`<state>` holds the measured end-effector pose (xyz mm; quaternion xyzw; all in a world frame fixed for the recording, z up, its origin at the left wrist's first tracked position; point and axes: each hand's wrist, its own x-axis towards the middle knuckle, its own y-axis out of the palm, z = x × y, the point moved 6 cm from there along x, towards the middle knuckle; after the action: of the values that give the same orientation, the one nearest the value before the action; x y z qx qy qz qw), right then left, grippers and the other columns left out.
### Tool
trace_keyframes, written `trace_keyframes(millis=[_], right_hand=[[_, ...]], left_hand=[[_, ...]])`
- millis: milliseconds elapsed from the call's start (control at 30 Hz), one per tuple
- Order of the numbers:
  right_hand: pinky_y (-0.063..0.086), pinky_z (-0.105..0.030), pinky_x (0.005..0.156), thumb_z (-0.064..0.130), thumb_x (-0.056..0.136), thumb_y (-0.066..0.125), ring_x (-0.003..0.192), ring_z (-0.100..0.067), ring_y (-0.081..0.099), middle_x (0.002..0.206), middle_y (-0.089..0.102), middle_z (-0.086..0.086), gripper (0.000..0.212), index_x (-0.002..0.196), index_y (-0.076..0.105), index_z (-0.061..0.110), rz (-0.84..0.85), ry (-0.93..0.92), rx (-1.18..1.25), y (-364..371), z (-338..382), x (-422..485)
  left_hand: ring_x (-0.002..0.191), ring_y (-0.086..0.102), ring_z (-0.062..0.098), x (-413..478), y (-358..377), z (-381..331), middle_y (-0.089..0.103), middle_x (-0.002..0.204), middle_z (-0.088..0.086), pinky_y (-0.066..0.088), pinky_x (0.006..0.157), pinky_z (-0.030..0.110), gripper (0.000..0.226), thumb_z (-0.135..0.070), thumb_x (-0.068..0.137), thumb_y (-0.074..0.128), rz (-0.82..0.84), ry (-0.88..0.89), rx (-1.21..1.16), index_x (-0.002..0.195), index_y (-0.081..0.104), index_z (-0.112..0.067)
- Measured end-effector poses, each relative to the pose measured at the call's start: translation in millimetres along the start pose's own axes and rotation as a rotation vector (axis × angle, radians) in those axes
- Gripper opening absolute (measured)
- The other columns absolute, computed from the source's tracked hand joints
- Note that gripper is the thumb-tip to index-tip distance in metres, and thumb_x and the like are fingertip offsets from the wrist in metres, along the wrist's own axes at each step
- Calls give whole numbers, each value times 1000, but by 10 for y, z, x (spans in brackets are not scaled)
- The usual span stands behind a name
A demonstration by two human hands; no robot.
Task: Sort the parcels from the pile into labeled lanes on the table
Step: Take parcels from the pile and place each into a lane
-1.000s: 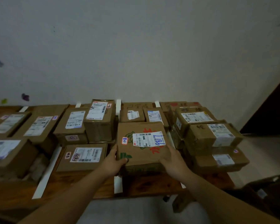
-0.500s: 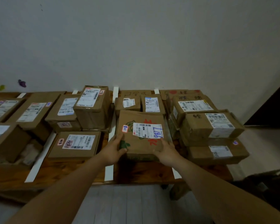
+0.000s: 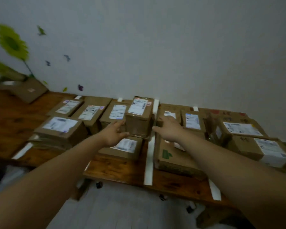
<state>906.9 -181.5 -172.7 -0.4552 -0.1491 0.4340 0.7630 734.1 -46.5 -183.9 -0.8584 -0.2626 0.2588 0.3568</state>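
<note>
A: Where are the hands?

B: Both arms reach forward over the wooden table [image 3: 119, 169]. The left hand [image 3: 113, 135] and the right hand [image 3: 168, 129] stand on the two sides of a tall parcel [image 3: 139, 120], which sits high among the other boxes near the wall [image 3: 172, 47].

A: Do they hold it?

B: No. Both hands are spread, fingers apart, nothing between them. The left fingertips are just beside the left face of the parcel; I cannot tell if they touch. The picture is blurred.

A: And the parcel with the green mark?

B: That flat parcel [image 3: 170, 156] lies on the table under the right forearm, just right of a white tape strip [image 3: 149, 162]. A low parcel [image 3: 124, 148] lies on the other side of the strip.
</note>
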Motion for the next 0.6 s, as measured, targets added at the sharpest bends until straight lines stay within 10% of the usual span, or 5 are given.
trace_keyframes(millis=[600], right_hand=[[36,-38,108,47,90,55,132,-31,41,148,38,-12,65,146,36,20,109,-437,-130,1819,4643,776]], left_hand=[[146,9,24,-1233,-3790,3475,5,160,3,21,117,42,77,-46,88,58,-451,-305,-52,150,14,-33]])
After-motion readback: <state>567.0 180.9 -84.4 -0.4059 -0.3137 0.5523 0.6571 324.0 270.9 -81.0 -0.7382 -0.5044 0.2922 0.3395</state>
